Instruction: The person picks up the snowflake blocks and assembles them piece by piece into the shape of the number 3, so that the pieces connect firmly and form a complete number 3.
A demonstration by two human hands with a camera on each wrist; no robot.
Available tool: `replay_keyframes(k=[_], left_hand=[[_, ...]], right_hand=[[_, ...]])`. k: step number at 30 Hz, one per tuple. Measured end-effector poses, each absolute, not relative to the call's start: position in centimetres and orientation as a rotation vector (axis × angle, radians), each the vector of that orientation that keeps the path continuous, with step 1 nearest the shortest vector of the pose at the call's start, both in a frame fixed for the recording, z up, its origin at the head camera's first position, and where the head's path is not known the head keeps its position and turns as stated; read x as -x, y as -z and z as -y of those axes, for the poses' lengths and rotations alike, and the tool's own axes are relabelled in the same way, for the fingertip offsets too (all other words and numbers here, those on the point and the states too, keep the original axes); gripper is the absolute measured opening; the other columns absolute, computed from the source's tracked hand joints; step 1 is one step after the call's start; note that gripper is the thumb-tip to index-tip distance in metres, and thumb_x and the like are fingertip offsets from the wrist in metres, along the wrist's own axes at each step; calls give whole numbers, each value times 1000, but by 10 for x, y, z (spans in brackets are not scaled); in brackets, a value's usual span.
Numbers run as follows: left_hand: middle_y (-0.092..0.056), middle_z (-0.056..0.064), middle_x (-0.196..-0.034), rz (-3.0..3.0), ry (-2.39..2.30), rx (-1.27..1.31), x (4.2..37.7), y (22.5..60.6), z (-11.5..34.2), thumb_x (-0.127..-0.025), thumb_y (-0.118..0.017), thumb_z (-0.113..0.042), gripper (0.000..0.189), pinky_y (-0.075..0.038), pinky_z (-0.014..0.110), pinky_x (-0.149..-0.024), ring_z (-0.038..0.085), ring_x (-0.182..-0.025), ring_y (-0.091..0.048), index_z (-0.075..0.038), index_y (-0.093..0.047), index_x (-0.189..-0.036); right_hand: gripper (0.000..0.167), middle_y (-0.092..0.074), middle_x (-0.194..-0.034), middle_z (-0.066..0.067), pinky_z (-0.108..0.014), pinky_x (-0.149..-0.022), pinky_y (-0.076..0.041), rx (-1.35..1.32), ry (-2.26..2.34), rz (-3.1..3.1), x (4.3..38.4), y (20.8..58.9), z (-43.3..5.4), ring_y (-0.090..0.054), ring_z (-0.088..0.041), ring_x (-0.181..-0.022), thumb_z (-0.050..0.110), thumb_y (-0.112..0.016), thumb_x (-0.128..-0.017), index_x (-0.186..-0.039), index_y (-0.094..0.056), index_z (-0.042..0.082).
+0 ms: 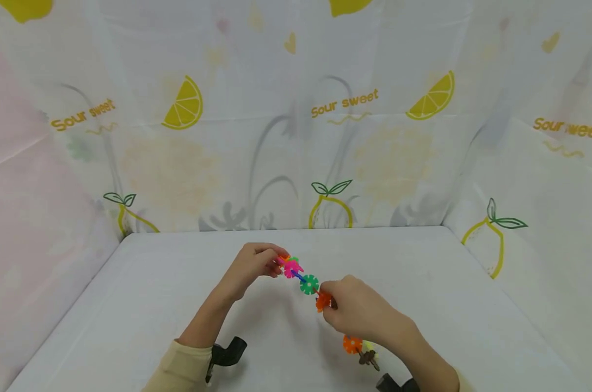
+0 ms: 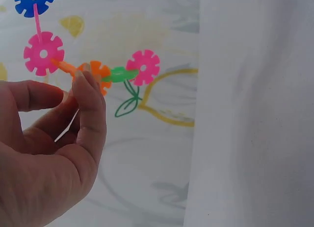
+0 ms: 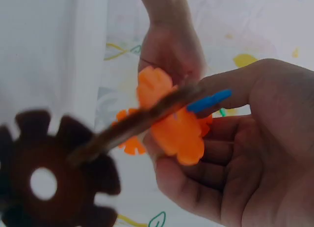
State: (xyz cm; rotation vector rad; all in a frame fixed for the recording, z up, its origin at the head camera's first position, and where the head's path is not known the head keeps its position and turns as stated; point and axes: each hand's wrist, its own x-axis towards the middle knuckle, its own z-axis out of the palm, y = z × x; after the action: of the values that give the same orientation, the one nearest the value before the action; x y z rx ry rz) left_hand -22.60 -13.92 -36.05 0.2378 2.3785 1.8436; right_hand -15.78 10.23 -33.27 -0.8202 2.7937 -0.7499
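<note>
A chain of slotted plastic discs hangs between my two hands above the table. My left hand point(image 1: 254, 267) pinches an orange disc point(image 2: 101, 70) at its far end, beside a green disc point(image 2: 119, 74) and pink discs point(image 2: 143, 68). Midway along, a green disc point(image 1: 309, 285) faces the head camera. My right hand point(image 1: 359, 305) grips the chain at an orange disc point(image 1: 322, 301), its fingers hiding part of it. Below that hand hang another orange disc point(image 1: 352, 344) and a brown disc point(image 1: 367, 357). A blue disc point(image 3: 208, 100) shows edge-on by the right thumb.
A white-covered table point(image 1: 178, 294) lies under both hands. Printed cloth walls point(image 1: 286, 136) with lemon patterns rise behind it and at both sides. Black wrist mounts point(image 1: 229, 353) sit at both wrists.
</note>
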Motion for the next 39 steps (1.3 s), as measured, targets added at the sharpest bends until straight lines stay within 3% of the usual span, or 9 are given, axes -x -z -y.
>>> replay_keyframes(k=[4, 10, 21, 25, 29, 35, 39], left_hand=[[-70, 16, -98, -2364, -1778, -335, 225, 356, 145, -95, -51, -12, 27, -59, 30, -78, 19, -79, -68, -3, -71, -111], [-70, 18, -110, -2405, -1676, -490, 224, 352, 152, -98, -60, -22, 26, -58, 39, -87, 20, -89, -69, -9, -68, -119], [-69, 11, -91, -2581, -1564, -363, 240, 350, 160, -96, -66, -28, 25, -53, 30, -71, 20, -78, -60, -10, -73, -111], [-70, 4, -94, -2644, -1498, -323, 248, 351, 158, -95, -66, -30, 26, -53, 28, -72, 25, -91, -61, -11, -74, -111], [-72, 5, -103, -2687, -1430, -290, 258, 351, 158, -95, -66, -32, 28, -55, 31, -78, 28, -102, -63, -12, -73, -113], [-72, 6, -101, -2704, -1314, -349, 273, 343, 155, -96, -64, -30, 25, -56, 37, -83, 22, -96, -62, -11, -75, -109], [-72, 6, -98, -2682, -1270, -327, 286, 345, 146, -97, -63, -28, 23, -56, 38, -84, 27, -96, -64, -11, -75, -106]], right_hand=[[14, -60, -61, 8, -26, -48, -48, 792, 909, -2665, 166, 330, -109, -51, -8, -46, 7, -55, -86, -89, -67, 14], [9, -65, -73, 4, -28, -57, -51, 767, 1050, -2572, 179, 329, -115, -58, -12, -63, 11, -60, -88, -94, -65, 15], [25, -71, -91, -9, -32, -75, -55, 675, 1446, -2151, 205, 350, -118, -68, -21, -82, 20, -63, -94, -111, -62, 1], [28, -72, -91, -6, -27, -75, -57, 612, 1602, -1955, 214, 363, -120, -71, -18, -81, 17, -61, -97, -116, -59, -3], [25, -72, -91, -3, -22, -73, -57, 521, 1752, -1801, 222, 377, -120, -72, -15, -82, 17, -59, -98, -116, -59, -1], [18, -74, -92, -2, -24, -76, -58, 380, 1885, -1653, 229, 393, -117, -73, -15, -85, 16, -56, -99, -114, -60, 7], [18, -74, -93, -3, -25, -77, -57, 323, 1897, -1650, 232, 401, -116, -72, -15, -86, 15, -55, -99, -115, -59, 7]])
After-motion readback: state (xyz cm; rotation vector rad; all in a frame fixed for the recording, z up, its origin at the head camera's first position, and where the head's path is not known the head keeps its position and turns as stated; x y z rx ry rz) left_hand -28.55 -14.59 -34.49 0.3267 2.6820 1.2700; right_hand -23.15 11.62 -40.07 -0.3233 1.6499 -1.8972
